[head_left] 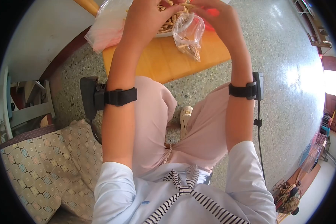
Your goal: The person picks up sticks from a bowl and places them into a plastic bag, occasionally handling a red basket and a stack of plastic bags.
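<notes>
My left hand (148, 14) is over the bowl of short tan stick-like pieces (167, 25), its fingers curled and partly cut off by the top edge. What its fingertips pinch, if anything, cannot be made out. Close beside it my right hand (217, 14) has its thumb and fingers drawn together at the mouth of a small clear plastic bag (189, 31). The bag hangs down in front of the bowl, with a few tan pieces gathered in its lower corner. Behind the bag shows the white bowl's rim (165, 35).
The bowl stands on a yellow wooden table (156, 59). A pile of clear and pinkish plastic bags (107, 28) lies at its left. Patterned cloth (37, 164) covers something at lower left. Black straps with devices circle both forearms; a cable (260, 149) runs from the right one.
</notes>
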`<state>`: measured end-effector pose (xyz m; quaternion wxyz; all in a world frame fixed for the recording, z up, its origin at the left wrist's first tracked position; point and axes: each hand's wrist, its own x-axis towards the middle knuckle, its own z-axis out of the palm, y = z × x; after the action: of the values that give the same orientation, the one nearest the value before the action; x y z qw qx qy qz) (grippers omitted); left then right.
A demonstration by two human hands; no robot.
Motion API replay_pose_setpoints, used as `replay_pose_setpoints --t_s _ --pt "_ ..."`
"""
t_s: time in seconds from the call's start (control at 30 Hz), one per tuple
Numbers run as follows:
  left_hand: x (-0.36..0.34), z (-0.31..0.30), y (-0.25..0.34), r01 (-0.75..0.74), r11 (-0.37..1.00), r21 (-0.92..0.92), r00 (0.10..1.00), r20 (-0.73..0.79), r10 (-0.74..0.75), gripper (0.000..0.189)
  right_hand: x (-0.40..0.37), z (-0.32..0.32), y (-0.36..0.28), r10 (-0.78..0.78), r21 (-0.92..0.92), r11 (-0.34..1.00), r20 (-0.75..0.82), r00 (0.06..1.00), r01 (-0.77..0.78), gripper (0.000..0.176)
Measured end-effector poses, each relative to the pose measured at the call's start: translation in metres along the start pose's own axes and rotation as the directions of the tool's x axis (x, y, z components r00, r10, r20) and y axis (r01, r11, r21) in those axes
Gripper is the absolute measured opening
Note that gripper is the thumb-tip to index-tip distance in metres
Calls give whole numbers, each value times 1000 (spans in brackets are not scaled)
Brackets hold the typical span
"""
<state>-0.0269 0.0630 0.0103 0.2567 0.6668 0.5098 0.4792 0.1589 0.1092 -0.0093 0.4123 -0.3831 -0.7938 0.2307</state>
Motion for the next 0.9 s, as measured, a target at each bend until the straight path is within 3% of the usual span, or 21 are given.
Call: replay_pose_setpoints --t_s 0.1,0.17,0.27,0.33,0.6,0.77,0.9 --pt "2 -4 -8 38 991 129 999 17 -40 15 1 -2 -2 -35 40 999 -32 999 36 19" --pt "4 -2 -17 -19 985 170 999 49 11 17 0 -3 -9 -42 40 998 -24 999 43 19" --pt "5 0 -23 -51 959 278 997 73 32 19 0 -1 -16 -67 -62 996 7 998 67 19" --pt "5 1 -21 -17 959 284 997 72 -4 19 -2 3 -15 -52 20 998 32 998 51 20" --pt "4 1 -18 46 977 209 994 90 -66 18 -1 0 -17 -127 13 992 31 991 126 20" --pt "1 0 -19 58 996 73 991 116 -66 20 -1 3 -17 -132 62 990 42 990 130 20" --pt "1 0 -19 -12 989 148 995 100 -3 20 -1 3 -17 -147 26 989 43 988 146 19"
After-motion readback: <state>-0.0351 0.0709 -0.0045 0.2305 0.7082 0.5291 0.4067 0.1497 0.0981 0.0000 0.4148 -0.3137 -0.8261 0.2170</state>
